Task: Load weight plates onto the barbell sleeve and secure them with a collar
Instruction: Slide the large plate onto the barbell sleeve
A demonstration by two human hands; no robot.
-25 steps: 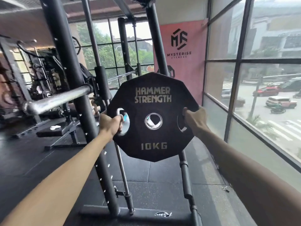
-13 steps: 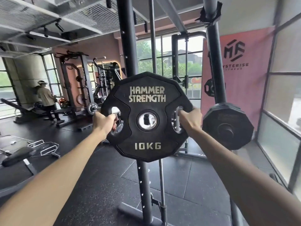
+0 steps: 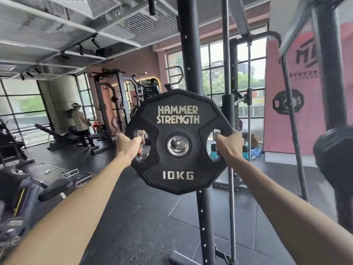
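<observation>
Three weight plates (image 3: 178,169), two hands (image 3: 128,148), one distant person (image 3: 78,119), one pink banner (image 3: 298,121)

Plate (image 3: 178,169) reads "HAMMER STRENGTH", "10KG"; pink banner (image 3: 298,111) partly "MYSTE".

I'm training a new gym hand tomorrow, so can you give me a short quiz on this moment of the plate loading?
1. True or false: only the left hand holds the weight plate.
2. Which weight is printed on the plate? A 5KG, B 10KG, C 20KG.
3. Where do the fingers pass to grip it?

Key:
1. False. The right hand grips it too.
2. B.
3. Through the cut-out holes on either side of the hub.
</observation>
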